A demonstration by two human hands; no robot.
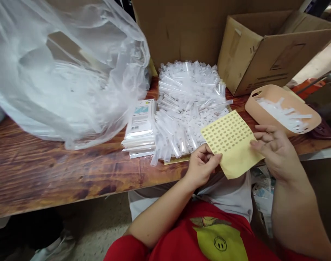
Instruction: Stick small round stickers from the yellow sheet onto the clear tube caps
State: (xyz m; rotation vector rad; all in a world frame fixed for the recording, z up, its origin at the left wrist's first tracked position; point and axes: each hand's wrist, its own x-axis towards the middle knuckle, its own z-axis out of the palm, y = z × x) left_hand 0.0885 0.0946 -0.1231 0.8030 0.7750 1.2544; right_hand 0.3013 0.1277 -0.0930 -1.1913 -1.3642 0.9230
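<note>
Yellow paper, thin and patterned with rows of small dark marks, hangs between two bare hands before me on the remote feed. The sheet (236, 159) is tilted above the front edge of the wooden surface (59, 174), at the near right corner of a heap of translucent tubes (189, 94). My left hand (200, 166) pinches its lower left edge, thumb on top; my right hand (279, 156) grips the right edge between thumb and fingers.

I judge the sheet feather-light and limp, likely to bend or crease if squeezed; opposite edges, near the unmarked part, offer me the best hold. The loose tubes look light, smooth and apt to roll.

At right, a peach basket (259, 114) with an oval handle hole holds more pale tubes (285, 112). Behind it stands an open cardboard box (285, 61), its contents hidden from my view. At left, a large see-through plastic bag (122, 90) bulges around white items I cannot identify. Between bag and heap sits a stack of printed packets (141, 119), their edges slightly uneven.
</note>
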